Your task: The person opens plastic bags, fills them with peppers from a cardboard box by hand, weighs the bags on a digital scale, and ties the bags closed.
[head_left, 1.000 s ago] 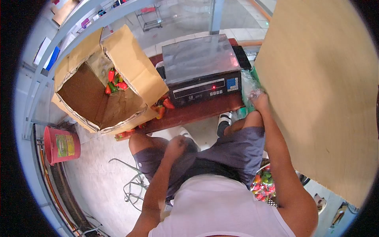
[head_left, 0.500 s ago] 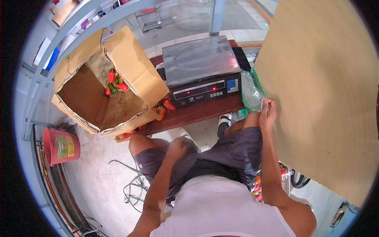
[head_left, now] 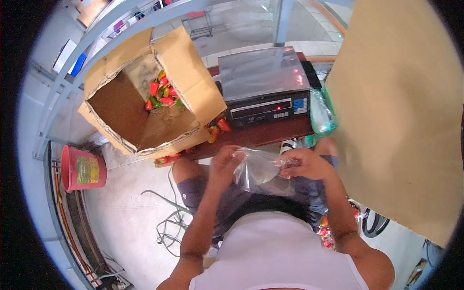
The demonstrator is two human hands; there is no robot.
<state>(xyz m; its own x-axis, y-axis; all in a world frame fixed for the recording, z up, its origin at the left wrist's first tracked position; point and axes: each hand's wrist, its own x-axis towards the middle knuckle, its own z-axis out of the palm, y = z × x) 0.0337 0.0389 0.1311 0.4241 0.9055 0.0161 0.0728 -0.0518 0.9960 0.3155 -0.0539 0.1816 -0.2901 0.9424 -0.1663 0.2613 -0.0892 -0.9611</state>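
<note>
A clear plastic bag [head_left: 261,169] is stretched between my two hands, above my lap. My left hand [head_left: 224,164] pinches its left edge, and my right hand [head_left: 305,164] grips its right side with the fingers closed. Ahead on a dark red bench stands a digital scale [head_left: 263,82] with a bare metal plate. To its left an open cardboard box [head_left: 193,82] lies tilted, with red and green peppers [head_left: 164,92] inside. More peppers [head_left: 220,126] lie on the bench between box and scale.
A packet of clear and green plastic bags [head_left: 321,113] hangs beside the scale. A large brown board [head_left: 396,111] stands on the right. A red bucket [head_left: 83,167] and green strapping [head_left: 171,227] are on the left. Bagged peppers [head_left: 326,232] sit by my right thigh.
My right hand has come from the bag packet at the right to my lap, bringing a clear plastic bag. My left hand has risen from my thigh and taken hold of its other side.
</note>
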